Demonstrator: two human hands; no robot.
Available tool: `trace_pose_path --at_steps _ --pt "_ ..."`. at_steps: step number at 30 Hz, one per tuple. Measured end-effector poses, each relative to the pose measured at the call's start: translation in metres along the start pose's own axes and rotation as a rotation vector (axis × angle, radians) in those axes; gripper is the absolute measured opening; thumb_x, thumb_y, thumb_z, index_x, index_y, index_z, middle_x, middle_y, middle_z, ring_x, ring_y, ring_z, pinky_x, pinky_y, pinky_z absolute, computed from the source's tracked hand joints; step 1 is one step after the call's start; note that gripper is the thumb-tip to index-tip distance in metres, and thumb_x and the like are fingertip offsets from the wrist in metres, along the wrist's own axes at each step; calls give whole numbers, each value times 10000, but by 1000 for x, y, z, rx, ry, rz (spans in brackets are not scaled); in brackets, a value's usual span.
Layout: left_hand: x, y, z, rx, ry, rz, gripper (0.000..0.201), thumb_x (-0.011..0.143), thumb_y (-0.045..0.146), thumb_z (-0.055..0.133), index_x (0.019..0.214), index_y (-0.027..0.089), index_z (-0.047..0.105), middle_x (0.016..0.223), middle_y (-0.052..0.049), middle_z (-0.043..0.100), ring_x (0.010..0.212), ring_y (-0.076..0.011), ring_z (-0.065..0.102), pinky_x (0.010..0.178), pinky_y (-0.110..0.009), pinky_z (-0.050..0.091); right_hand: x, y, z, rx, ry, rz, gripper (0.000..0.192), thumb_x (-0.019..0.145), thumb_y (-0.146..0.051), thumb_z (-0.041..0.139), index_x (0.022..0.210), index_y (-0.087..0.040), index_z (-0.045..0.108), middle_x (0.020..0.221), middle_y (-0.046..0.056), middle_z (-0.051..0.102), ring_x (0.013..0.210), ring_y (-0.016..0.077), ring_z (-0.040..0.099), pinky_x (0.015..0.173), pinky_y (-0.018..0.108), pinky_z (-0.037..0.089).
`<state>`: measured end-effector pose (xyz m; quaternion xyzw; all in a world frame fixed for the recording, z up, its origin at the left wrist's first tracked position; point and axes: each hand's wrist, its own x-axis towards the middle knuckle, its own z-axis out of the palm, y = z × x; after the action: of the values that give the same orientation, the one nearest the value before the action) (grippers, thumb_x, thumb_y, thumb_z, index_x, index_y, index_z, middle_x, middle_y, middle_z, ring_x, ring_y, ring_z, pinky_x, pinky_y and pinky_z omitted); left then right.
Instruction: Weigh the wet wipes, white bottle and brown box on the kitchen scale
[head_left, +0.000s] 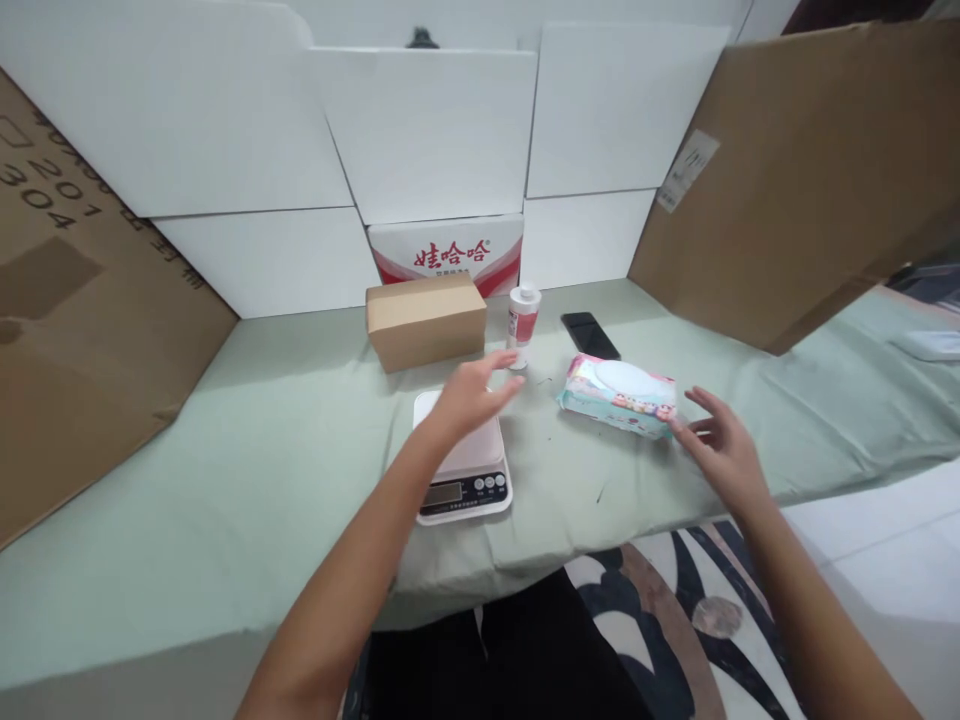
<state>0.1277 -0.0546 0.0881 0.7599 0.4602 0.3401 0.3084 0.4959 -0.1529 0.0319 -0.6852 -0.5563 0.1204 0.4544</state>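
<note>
My left hand point(478, 395) is over the white kitchen scale point(469, 458), its thumb and fingers apart and holding nothing. Just beyond its fingertips stands a white bottle with a red label point(522, 328), upright. My right hand point(718, 446) is open at the right end of a pack of wet wipes point(616, 397). Its thumb is at the pack's corner; whether it touches I cannot tell. The pack lies flat, pastel blue and pink with a white lid. Part of the scale's plate is hidden by my left hand and forearm.
A brown cardboard box point(427, 322) sits behind the scale. A black phone point(590, 335) lies behind the wipes. White panels point(427, 130) and a red-and-white carton point(448, 250) line the back. Large cardboard sheets stand at left point(82, 330) and right point(802, 180). Green cloth point(262, 440) covers the table.
</note>
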Motion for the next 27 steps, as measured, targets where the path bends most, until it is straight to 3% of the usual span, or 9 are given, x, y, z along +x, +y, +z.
trace_pose_path --at_steps 2,5,8,12,16,20,24,27 --pt "19 23 29 57 -202 -55 679 889 514 646 1480 191 559 1528 -148 609 1393 -332 594 1111 -432 503 10 13 -1 54 -137 64 904 793 -664 754 1555 -258 486 1556 179 563 814 219 684 738 428 617" --pt "46 38 68 5 -408 -96 732 850 488 687 1501 190 535 1481 -142 647 1313 -333 642 1069 -409 528 20 17 8 130 -234 97 1074 765 -667 792 1647 -252 340 1647 201 444 977 287 742 839 450 641" --pt "60 35 91 -173 -447 -97 721 823 426 720 1488 203 553 1414 -95 695 1248 -295 671 1043 -372 540 25 14 19 186 -272 40 1131 759 -620 829 1676 -270 268 1690 175 379 1251 358 678 1022 478 601" --pt "59 24 99 -296 -440 -75 772 790 405 751 1503 192 545 1377 -99 713 1205 -301 685 1026 -405 556 28 8 31 147 -186 -68 1058 714 -596 869 1605 -245 418 1611 167 482 1451 381 518 1210 531 446" --pt "43 22 81 -222 -352 -42 812 747 344 789 1511 199 556 1343 -105 734 1208 -330 693 1057 -448 550 29 -11 39 226 -152 -115 970 697 -578 887 1530 -257 508 1540 158 542 1401 360 561 1151 533 497" --pt "7 19 35 -250 -168 8 788 798 375 783 1536 241 543 1455 -89 676 1290 -320 673 1101 -435 548 29 -49 55 338 -183 -269 920 704 -539 902 1499 -259 535 1505 151 577 1376 337 579 1125 500 519" --pt "-40 -2 -18 -213 90 -9 808 787 460 826 1527 269 563 1488 -54 651 1357 -309 642 1164 -424 524 30 -95 92 459 -277 -394 913 714 -575 890 1491 -249 539 1487 153 592 1367 344 586 1131 483 510" --pt "-72 -28 -45 -166 240 -70 854 747 503 855 1509 229 584 1448 -68 677 1339 -325 654 1150 -441 543 28 -123 131 519 -396 -467 928 715 -622 873 1492 -247 532 1475 155 590 1375 355 575 1157 498 487"
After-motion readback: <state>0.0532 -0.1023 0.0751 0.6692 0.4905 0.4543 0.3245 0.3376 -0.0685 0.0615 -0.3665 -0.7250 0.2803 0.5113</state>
